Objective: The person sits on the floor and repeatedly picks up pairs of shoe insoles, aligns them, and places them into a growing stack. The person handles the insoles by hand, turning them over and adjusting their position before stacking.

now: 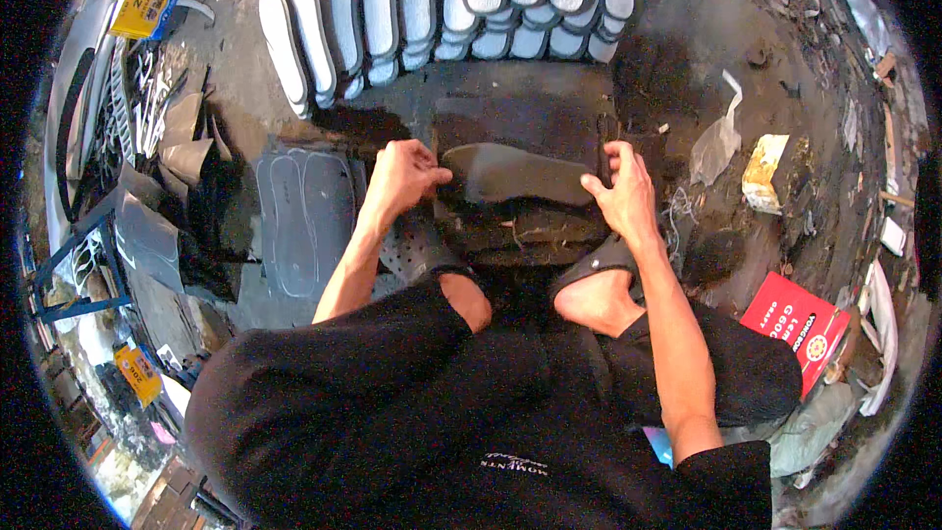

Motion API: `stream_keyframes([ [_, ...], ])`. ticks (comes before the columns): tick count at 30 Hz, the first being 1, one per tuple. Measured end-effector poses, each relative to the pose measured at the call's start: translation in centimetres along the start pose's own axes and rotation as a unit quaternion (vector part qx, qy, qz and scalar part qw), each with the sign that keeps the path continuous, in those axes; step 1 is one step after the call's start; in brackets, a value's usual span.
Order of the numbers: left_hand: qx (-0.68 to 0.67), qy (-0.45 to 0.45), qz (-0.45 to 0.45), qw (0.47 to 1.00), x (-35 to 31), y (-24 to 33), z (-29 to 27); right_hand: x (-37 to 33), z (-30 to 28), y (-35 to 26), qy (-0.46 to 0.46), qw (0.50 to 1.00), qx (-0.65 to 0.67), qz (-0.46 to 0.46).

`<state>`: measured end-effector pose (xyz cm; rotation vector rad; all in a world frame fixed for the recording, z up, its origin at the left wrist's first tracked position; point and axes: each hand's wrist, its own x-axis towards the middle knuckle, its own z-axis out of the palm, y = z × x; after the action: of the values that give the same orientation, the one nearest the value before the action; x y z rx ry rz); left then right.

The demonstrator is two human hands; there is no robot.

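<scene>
A dark grey insole-shaped piece (525, 175) lies crosswise on a dark flat block (520, 123) between my feet. At its left end is my left hand (402, 177), its fingers loosely bent and the thumb reaching toward the piece's edge. My right hand (626, 191) is at the opposite end, thumb and fingers spread, with the thumb tip by the piece's tip. Whether either thumb presses on it, I cannot tell. Beyond the block, pale insoles (383, 0) stand in overlapping stacked rows.
A grey sheet with drawn sole outlines (306, 221) lies left of my left arm. Scrap strips (147, 118) and a yellow-blue box (147, 2) are farther left. To the right are a torn yellowish piece (763, 175) and a red box (793, 329).
</scene>
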<state>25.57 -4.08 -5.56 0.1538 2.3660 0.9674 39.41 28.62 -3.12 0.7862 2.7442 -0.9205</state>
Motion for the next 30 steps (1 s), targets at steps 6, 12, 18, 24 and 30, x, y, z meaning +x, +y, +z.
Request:
stream_keyframes([
  [6,-0.063,0.023,0.001,0.998,-0.2,-1.2,0.2,4.1,2.5,-8.6,0.274,0.918,-0.045,-0.283],
  [12,-0.060,0.049,0.064,0.995,-0.3,-1.3,1.3,7.3,7.8,-5.5,0.159,0.948,-0.076,-0.264],
  [18,-0.078,0.029,-0.005,0.996,-1.5,-0.4,1.8,15.6,4.0,-13.0,0.273,0.885,0.007,-0.376],
  [24,-0.103,0.008,-0.005,0.995,-1.0,-1.5,1.8,28.7,-1.4,-26.8,0.238,0.915,-0.058,-0.319],
  [30,-0.131,0.002,-0.039,0.991,-1.2,-3.9,2.2,38.1,-0.2,-35.7,0.114,0.944,-0.214,-0.221],
])
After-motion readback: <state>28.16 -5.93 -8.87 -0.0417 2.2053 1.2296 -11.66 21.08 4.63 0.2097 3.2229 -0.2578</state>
